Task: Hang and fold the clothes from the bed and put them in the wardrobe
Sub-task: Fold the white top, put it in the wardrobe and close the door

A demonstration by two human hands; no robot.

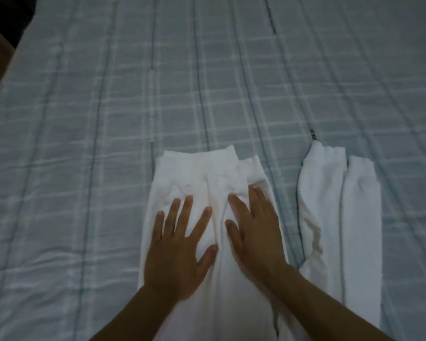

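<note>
A checked blue-grey bedspread (pixel 84 119) covers the bed and serves as the folding surface. On it, low and centre, lies the white garment (pixel 197 173), a soft knit piece whose banded edge points away from the person. The left hand (pixel 177 257) lies flat on its left half, grip wide, fingers spread and holding nothing. This probably pins and smooths the cloth so that the fold stays straight. The right hand (pixel 256 237) presses the right half just beside it, grip also wide, fingers straight and closer together. A long crease runs up between the two hands. Further right, apart from the pressed piece, lies a second white piece (pixel 330 193) with two cuffed ends. Whether it joins the first cannot be told. The wardrobe is not in view.
</note>
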